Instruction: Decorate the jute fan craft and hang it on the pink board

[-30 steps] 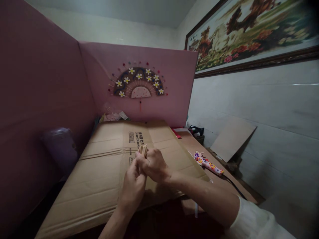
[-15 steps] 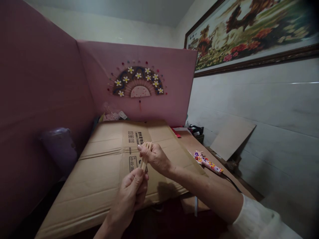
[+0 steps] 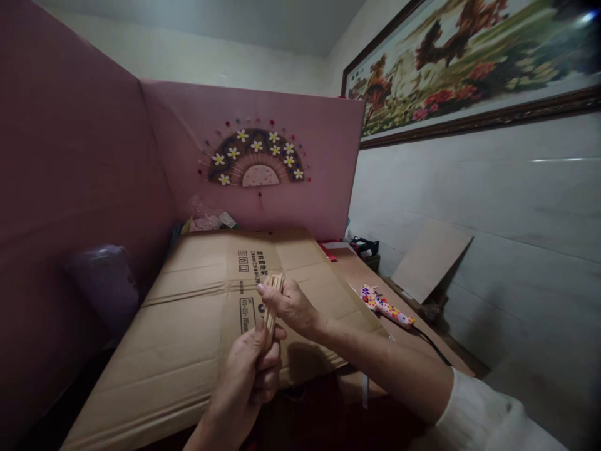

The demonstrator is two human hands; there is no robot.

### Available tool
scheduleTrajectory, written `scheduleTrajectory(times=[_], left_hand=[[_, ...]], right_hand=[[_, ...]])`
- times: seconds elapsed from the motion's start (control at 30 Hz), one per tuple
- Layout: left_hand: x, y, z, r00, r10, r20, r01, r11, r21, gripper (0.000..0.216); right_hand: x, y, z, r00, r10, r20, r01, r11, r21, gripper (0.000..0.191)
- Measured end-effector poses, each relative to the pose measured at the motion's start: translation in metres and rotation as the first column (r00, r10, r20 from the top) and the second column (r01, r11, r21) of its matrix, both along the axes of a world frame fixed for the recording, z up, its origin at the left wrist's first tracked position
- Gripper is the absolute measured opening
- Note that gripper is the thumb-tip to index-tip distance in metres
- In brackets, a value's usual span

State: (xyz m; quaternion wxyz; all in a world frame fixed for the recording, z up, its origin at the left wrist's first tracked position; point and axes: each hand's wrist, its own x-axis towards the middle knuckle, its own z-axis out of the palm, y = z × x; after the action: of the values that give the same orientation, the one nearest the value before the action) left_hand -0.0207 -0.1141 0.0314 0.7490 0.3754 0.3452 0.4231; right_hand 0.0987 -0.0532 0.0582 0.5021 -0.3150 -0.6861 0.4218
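A bundle of thin wooden sticks (image 3: 272, 311) stands tilted between my two hands, above a flattened cardboard sheet (image 3: 188, 341). My left hand (image 3: 253, 369) is closed around the lower end, its thumb pressed along the sticks. Higher up, my right hand (image 3: 293, 307) grips the top of the bundle between thumb and fingers. The bottom ends are hidden inside my left hand.
To the right lies a flower-patterned glue gun (image 3: 387, 309) with a black cord. A decorated fan (image 3: 257, 156) hangs on the pink panel (image 3: 323, 175) behind. A wrapped purple object (image 3: 106, 288) stands left; a thin board (image 3: 432, 260) leans on the right wall.
More of the sticks' length shows between my hands now, and my left thumb lies straighter along them. The whole view has shifted slightly. Both hands keep hold of the bundle.
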Motion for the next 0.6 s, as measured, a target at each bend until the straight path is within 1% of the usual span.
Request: scheduleTrajectory(times=[0.03,0.1,0.17,0.2,0.23,0.3,0.33,0.37,0.4,0.43,0.47,0.5,0.53,0.57,0.6], left_hand=[[0.0,0.001,-0.001,1.0,0.004,-0.014,-0.004,1.0,0.008,0.047],[-0.001,0.002,-0.003,0.999,0.011,-0.048,-0.01,1.0,0.024,0.044],[0.001,0.003,-0.003,0.995,0.005,-0.096,-0.002,0.999,0.039,0.044],[0.002,0.004,-0.003,0.993,-0.002,-0.121,0.008,0.999,0.05,0.045],[0.004,0.004,-0.003,0.989,-0.01,-0.146,0.02,0.998,0.062,0.046],[0.007,0.004,-0.003,0.983,-0.024,-0.182,0.04,0.996,0.085,0.048],[0.007,0.005,-0.003,0.98,-0.028,-0.197,0.047,0.995,0.092,0.048],[0.008,0.007,-0.003,0.977,-0.027,-0.213,0.048,0.994,0.096,0.048],[0.007,0.008,-0.003,0.972,-0.02,-0.234,0.045,0.994,0.098,0.048],[0.007,0.011,-0.003,0.966,-0.009,-0.257,0.038,0.994,0.105,0.049],[0.007,0.014,-0.002,0.96,0.003,-0.28,0.031,0.993,0.118,0.05],[0.006,0.017,-0.001,0.953,0.014,-0.302,0.029,0.99,0.137,0.051],[0.006,0.021,0.0,0.946,0.02,-0.324,0.033,0.987,0.158,0.052],[0.007,0.025,0.001,0.938,0.017,-0.346,0.049,0.982,0.18,0.054],[0.008,0.028,0.001,0.929,0.005,-0.37,0.074,0.977,0.198,0.055]], right_hand=[[0.002,0.0,0.001,1.0,-0.008,0.011,0.008,1.0,-0.005,0.036],[0.006,0.001,0.003,0.997,-0.079,0.001,0.079,0.997,0.014,0.037],[0.008,0.002,0.006,0.99,-0.141,-0.026,0.143,0.985,0.098,0.043],[0.01,0.003,0.007,0.992,-0.126,-0.017,0.127,0.982,0.139,0.043],[0.011,0.004,0.009,0.997,-0.081,0.009,0.078,0.984,0.157,0.041],[0.015,0.006,0.011,0.993,0.045,0.105,-0.058,0.99,0.125,0.043],[0.018,0.007,0.013,0.984,0.081,0.158,-0.099,0.989,0.109,0.042],[0.023,0.007,0.016,0.975,0.078,0.21,-0.107,0.986,0.128,0.039],[0.029,0.007,0.018,0.962,0.031,0.27,-0.088,0.976,0.201,0.035],[0.035,0.006,0.021,0.938,-0.05,0.344,-0.067,0.944,0.322,0.032],[0.042,0.005,0.025,0.893,-0.151,0.424,-0.072,0.882,0.465,0.032],[0.05,0.003,0.028,0.827,-0.255,0.502,-0.116,0.795,0.596,0.034],[0.056,0.001,0.031,0.738,-0.344,0.58,-0.208,0.703,0.68,0.035],[0.062,-0.001,0.033,0.637,-0.418,0.648,-0.314,0.627,0.713,0.036],[0.067,-0.003,0.033,0.536,-0.482,0.693,-0.406,0.572,0.712,0.036]])
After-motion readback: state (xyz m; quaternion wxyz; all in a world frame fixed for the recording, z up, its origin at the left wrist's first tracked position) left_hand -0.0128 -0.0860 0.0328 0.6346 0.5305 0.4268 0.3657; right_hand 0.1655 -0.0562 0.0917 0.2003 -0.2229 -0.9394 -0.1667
